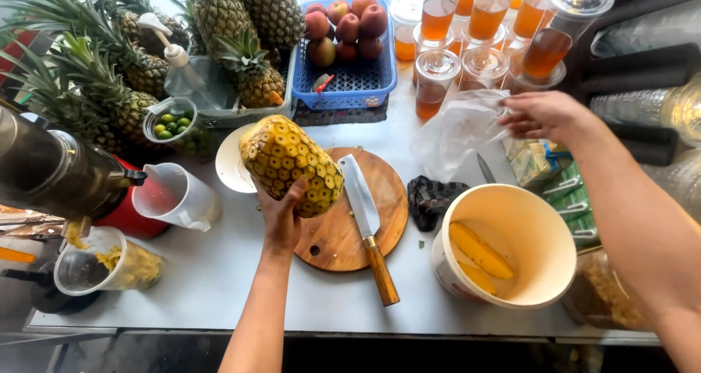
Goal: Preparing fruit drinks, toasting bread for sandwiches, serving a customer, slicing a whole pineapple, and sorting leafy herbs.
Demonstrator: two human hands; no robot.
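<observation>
My left hand [281,216] grips a peeled yellow pineapple [292,165] from below, holding it over the left edge of a round wooden cutting board [336,234]. A cleaver [367,223] with a wooden handle lies on the board, blade pointing away from me. My right hand [544,115] reaches to the back right and pinches the edge of a clear plastic bag [456,135] lying on the table. A cream bucket [511,245] at the front right holds peeled yellow fruit pieces.
Whole pineapples [219,22] stand at the back left, beside a blue basket of apples [350,51] and sealed cups of amber drink [482,29]. A juicer [51,172], white jug [175,194], pulp cup [109,263], small green fruits [169,121] and dark cloth [431,198] sit around.
</observation>
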